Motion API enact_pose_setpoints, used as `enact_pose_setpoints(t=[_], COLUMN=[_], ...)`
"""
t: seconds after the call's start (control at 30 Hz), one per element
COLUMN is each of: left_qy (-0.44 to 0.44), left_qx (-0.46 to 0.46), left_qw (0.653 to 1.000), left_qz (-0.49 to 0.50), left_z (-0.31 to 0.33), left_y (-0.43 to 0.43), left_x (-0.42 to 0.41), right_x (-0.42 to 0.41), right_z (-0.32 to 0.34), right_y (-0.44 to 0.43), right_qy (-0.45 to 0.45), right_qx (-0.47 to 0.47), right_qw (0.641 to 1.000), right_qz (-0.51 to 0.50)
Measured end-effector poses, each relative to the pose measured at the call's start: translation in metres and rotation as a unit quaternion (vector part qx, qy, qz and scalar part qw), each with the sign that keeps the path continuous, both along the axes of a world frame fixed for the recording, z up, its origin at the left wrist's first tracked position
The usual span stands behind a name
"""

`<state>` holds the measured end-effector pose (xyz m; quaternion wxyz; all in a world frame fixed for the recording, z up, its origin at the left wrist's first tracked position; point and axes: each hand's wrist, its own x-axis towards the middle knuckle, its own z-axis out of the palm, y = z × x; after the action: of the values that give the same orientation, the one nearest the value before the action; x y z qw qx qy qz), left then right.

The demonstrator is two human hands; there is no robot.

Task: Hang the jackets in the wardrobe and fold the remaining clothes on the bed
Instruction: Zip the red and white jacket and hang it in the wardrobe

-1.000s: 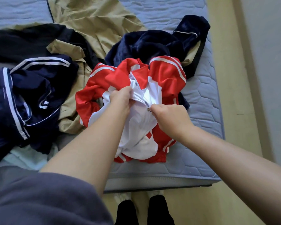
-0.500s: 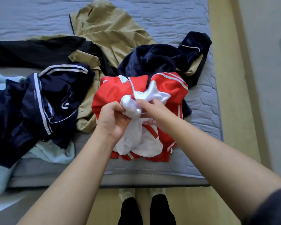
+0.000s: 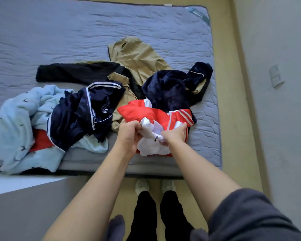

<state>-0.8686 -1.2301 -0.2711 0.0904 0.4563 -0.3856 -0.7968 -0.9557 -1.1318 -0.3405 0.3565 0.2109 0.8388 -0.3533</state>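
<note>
At the near edge of the bed (image 3: 94, 32), beside the other clothes (image 3: 80, 112), the red jacket (image 3: 137, 110) lies bunched, left hand (image 3: 129, 136) and right hand (image 3: 175, 135) gripping its white front by the zip pull (image 3: 155, 138), likely readying it for hanging; next, shake it open.

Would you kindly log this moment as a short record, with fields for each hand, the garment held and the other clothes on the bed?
left hand: grips white lining of red jacket
right hand: grips the lining beside zip pull
held garment: red jacket, bunched near the bed's front edge
other clothes: tan jacket, black top, navy fleece, navy striped jacket, pale blue fleece
surface: bed, grey quilted cover
folded so far: nothing visibly folded
</note>
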Motion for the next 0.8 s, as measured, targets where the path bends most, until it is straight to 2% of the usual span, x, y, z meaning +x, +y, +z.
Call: enact_pose_setpoints(t=[0.07,0.13,0.17,0.23,0.27,0.3,0.37,0.43,0.47,0.53,0.63,0.8], left_qy=[0.006,0.014,0.024,0.045,0.053,0.063,0.086,0.116,0.136,0.186,0.240,0.226], left_qx=[0.010,0.020,0.023,0.036,0.045,0.057,0.090,0.126,0.137,0.139,0.078,0.050], left_qw=[1.000,0.999,0.998,0.996,0.994,0.992,0.985,0.972,0.964,0.944,0.924,0.884], left_qz=[0.027,0.041,0.049,0.069,0.078,0.089,0.121,0.162,0.183,0.233,0.289,0.407], left_z=[0.021,0.039,0.046,0.058,0.064,0.069,0.077,0.087,0.094,0.110,0.140,0.171], left_y=[0.006,0.011,0.012,0.013,0.015,0.017,0.021,0.025,0.027,0.033,0.049,0.107], left_x=[0.015,0.030,0.037,0.048,0.054,0.058,0.068,0.077,0.080,0.085,0.088,0.094], right_x=[0.005,0.012,0.016,0.017,0.015,0.014,0.014,0.014,0.013,0.011,0.014,0.022], right_z=[0.012,0.030,0.038,0.054,0.060,0.073,0.109,0.139,0.154,0.179,0.207,0.234], right_y=[0.010,0.024,0.032,0.042,0.045,0.047,0.043,0.043,0.042,0.044,0.045,0.056], right_qy=[-0.010,-0.070,-0.076,-0.016,0.037,0.064,0.047,-0.034,-0.069,-0.129,-0.220,-0.351], right_qx=[0.000,-0.037,-0.036,-0.002,-0.004,-0.055,-0.252,-0.429,-0.480,-0.532,-0.577,-0.564], right_qw=[1.000,0.994,0.995,0.999,0.999,0.996,0.964,0.890,0.859,0.822,0.780,0.747], right_qz=[-0.022,-0.077,-0.056,0.029,0.030,0.018,-0.076,-0.150,-0.163,-0.156,-0.104,-0.009])
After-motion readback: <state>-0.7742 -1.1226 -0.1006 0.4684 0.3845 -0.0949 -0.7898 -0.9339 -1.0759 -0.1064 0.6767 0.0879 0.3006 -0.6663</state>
